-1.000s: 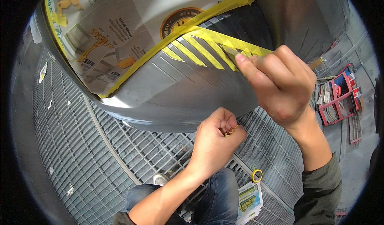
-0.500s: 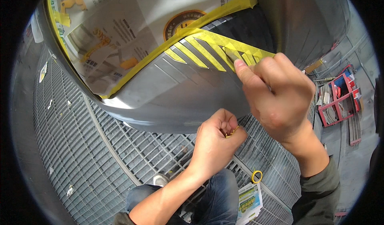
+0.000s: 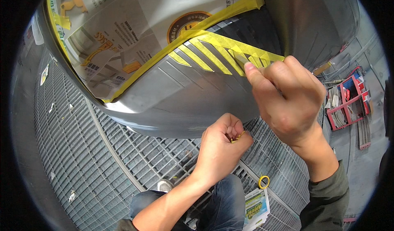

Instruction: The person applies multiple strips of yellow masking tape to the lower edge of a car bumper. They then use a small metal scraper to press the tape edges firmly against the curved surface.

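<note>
Blade [image 3: 240, 58] tight between right fingers [image 3: 254, 73] at yellow tape stripes [image 3: 197, 58], yellow scraps [image 3: 237, 138] inside curled left fingers [image 3: 232, 122]

I worked in a workshop, indicated by floor grating [image 3: 78, 145], a paper-masked panel [image 3: 193, 93] and a red rack [image 3: 345, 102].

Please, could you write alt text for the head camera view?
The right hand holds a thin flat tool at yellow tape strips on a curved grey panel; the left hand holds small yellow scraps above metal grating.
</note>
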The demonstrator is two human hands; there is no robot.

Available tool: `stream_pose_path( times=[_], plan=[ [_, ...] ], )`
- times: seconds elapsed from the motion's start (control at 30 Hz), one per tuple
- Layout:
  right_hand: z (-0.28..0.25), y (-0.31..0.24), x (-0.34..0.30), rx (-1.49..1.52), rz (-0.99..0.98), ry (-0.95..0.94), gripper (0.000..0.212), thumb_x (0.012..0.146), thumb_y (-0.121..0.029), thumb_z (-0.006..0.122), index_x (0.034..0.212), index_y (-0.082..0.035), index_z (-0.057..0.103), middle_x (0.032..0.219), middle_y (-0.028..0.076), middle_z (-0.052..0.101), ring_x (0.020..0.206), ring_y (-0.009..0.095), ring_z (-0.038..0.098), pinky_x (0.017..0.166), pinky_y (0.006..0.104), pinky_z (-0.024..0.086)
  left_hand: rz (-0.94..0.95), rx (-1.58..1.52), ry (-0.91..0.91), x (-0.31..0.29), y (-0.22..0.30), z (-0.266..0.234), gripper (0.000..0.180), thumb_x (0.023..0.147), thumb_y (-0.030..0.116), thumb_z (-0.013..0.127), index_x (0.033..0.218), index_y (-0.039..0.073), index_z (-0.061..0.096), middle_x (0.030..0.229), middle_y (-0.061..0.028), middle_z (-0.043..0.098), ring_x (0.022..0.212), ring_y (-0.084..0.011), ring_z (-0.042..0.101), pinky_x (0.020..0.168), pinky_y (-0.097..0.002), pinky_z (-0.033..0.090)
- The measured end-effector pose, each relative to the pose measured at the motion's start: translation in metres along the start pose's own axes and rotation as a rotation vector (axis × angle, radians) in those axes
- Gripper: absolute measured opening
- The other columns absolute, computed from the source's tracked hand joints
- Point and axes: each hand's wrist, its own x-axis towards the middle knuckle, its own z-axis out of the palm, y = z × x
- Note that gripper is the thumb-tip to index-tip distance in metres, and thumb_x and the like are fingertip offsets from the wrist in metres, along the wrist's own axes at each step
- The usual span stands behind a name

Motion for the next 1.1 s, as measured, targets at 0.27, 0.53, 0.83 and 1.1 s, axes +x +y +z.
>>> stream_pose_path(
  times=[0.27,0.53,0.83,1.1],
  plan=[
    [0.002,-0.011,-0.002,0.030,0.103,0.002,0.033,0.070,0.007,0.082,0.101,-0.004,0.077,0.072,0.004,0.051,0.060,0.021,0.053,0.048,0.0350,0.040,-0.006,-0.019,0.003,0.001,-0.004,0.002,0.019,0.088,0.000,0.074,0.083,0.003,0.056,0.070,0.0061,0.051,0.068,-0.0024,0.044,0.059,-0.0233,0.039],
    [0.009,-0.018,-0.008,0.050,0.161,0.052,0.031,0.072,0.008,0.081,0.101,-0.003,0.077,0.073,0.005,0.049,0.060,0.022,0.053,0.050,0.0369,0.040,-0.012,-0.014,0.014,0.002,-0.007,0.002,0.019,0.087,0.000,0.074,0.083,0.004,0.056,0.069,0.0066,0.051,0.067,-0.0023,0.044,0.059,-0.0233,0.039],
    [0.010,-0.014,-0.015,0.038,0.154,0.053,0.032,0.071,0.002,0.079,0.102,-0.004,0.077,0.078,0.004,0.053,0.065,0.021,0.056,0.052,0.0348,0.043,-0.014,-0.007,0.006,0.001,-0.003,-0.001,0.018,0.088,0.000,0.074,0.084,0.005,0.057,0.069,0.0072,0.052,0.066,-0.0015,0.044,0.058,-0.0227,0.038],
    [0.006,-0.010,-0.020,0.006,0.138,0.018,0.027,0.073,-0.011,0.076,0.099,-0.005,0.078,0.080,0.002,0.053,0.069,0.019,0.059,0.049,0.0314,0.044,0.000,0.001,0.000,0.001,-0.003,-0.001,0.018,0.089,0.000,0.074,0.084,0.005,0.057,0.069,0.0074,0.053,0.066,-0.0012,0.046,0.058,-0.0224,0.039]
  ],
)
